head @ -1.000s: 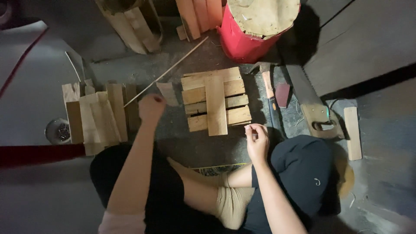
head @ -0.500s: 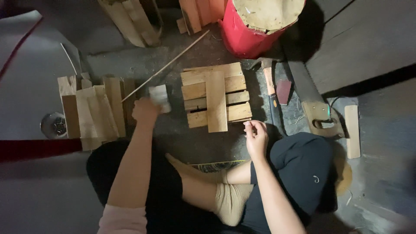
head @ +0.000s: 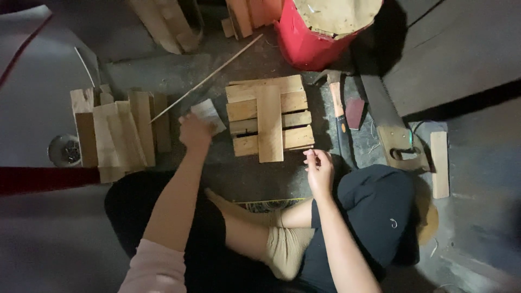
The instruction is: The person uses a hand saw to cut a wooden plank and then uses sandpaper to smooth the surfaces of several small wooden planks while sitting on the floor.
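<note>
I sit cross-legged on a concrete floor. My left hand [head: 194, 132] grips a small pale flat piece [head: 209, 113], likely sandpaper or thin wood, just left of a small wooden pallet-like assembly [head: 268, 116] made of horizontal slats with one vertical board across them. My right hand [head: 319, 165] hovers at the assembly's lower right corner with fingers pinched together; something tiny may be between them, but I cannot make it out.
A pile of loose wooden boards [head: 116, 133] lies at the left. A thin stick [head: 209, 77] slants above it. A red bucket [head: 309, 38] stands behind. A hammer [head: 337, 106], a handsaw [head: 393, 127] and a wood block [head: 439, 163] lie at the right. A round tin [head: 64, 150] sits far left.
My left hand has moved right from the board pile and taken hold of the small pale piece. My right hand has stayed by the assembly's corner.
</note>
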